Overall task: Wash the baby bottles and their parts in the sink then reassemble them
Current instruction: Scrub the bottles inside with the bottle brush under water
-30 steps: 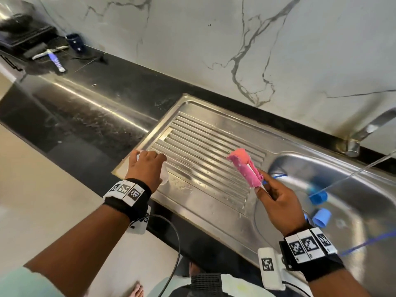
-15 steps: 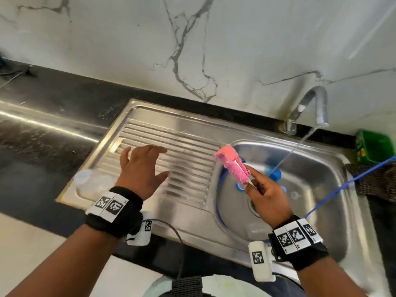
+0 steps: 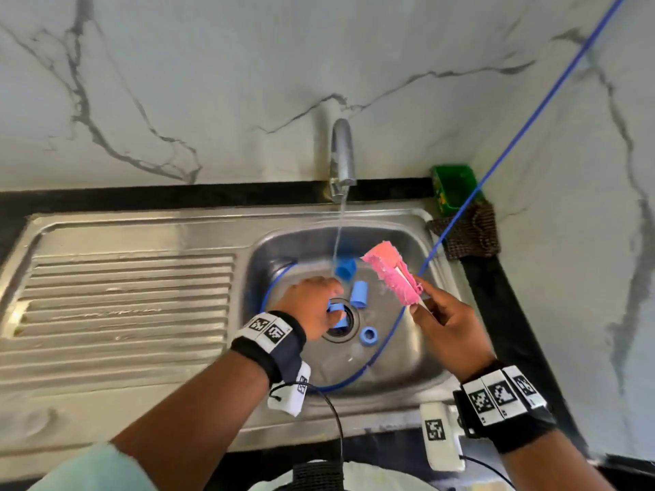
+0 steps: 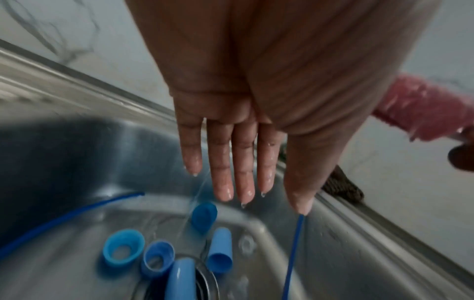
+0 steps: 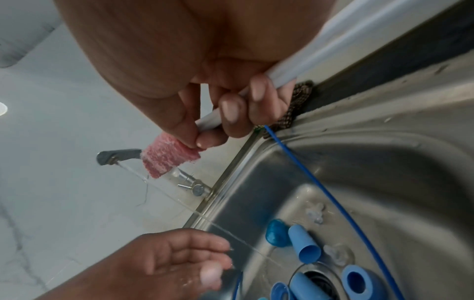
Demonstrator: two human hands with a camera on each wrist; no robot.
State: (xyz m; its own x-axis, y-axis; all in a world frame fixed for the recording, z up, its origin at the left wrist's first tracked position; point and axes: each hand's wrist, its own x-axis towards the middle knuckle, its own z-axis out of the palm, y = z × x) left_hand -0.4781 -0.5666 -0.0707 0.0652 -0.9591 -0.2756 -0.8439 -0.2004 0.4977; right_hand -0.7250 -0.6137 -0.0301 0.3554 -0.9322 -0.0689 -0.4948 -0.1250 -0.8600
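Several blue bottle parts lie round the drain of the steel sink (image 3: pixel 407 370): a cap (image 3: pixel 345 269) under the water stream, a second cap (image 3: pixel 359 294) and a ring (image 3: pixel 368 336). In the left wrist view my left hand (image 4: pixel 243 192) hangs wet and straight-fingered over the cap (image 4: pixel 219 250) and rings (image 4: pixel 123 251), holding nothing. My right hand (image 3: pixel 443 320) grips the white handle (image 5: pixel 256 97) of a pink bottle brush (image 3: pixel 390 278), raised over the basin's right side. Clear teats (image 5: pixel 338 255) lie beside the caps.
The tap (image 3: pixel 342 154) runs a thin stream into the basin. A blue cord (image 3: pixel 496 171) crosses from upper right and loops inside the sink. The ribbed drainboard (image 3: pixel 124 295) lies to the left. A green tub (image 3: pixel 453 187) and dark scrub pad (image 3: pixel 468 232) sit at the back right.
My left hand let go of a clear bottle on the drainboard's left end and moved right into the basin. The view swung right, and the brush now hangs over the basin.
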